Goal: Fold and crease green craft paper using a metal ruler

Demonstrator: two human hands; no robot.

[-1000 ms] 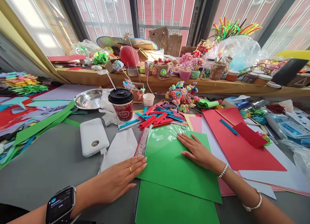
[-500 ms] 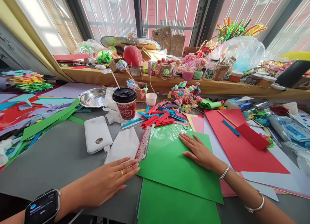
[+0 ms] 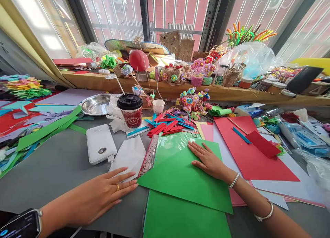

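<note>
A green sheet of paper (image 3: 180, 183) lies at a slant over another green sheet (image 3: 185, 217) on the grey tabletop. My right hand (image 3: 207, 160) rests flat on the upper sheet with its fingers spread. At that sheet's left corner, my left hand (image 3: 103, 193) is stretched out palm down and holds nothing; its fingertips are close by the corner, and I cannot tell if they touch it. Just beyond the left fingers are a piece of white paper (image 3: 131, 152) and a red patterned ruler (image 3: 149, 155).
A white power bank (image 3: 100, 144), a lidded paper coffee cup (image 3: 130, 111) and a small white cup (image 3: 158, 106) stand farther back. Red and blue paper strips (image 3: 170, 123) are heaped beyond the green paper, near scissors (image 3: 194, 133). Red paper (image 3: 247, 155) lies at the right.
My left hand has shifted left relative to the green sheet's corner, which shows more. My right hand stays in place on the sheet. The whole view has shifted slightly.
</note>
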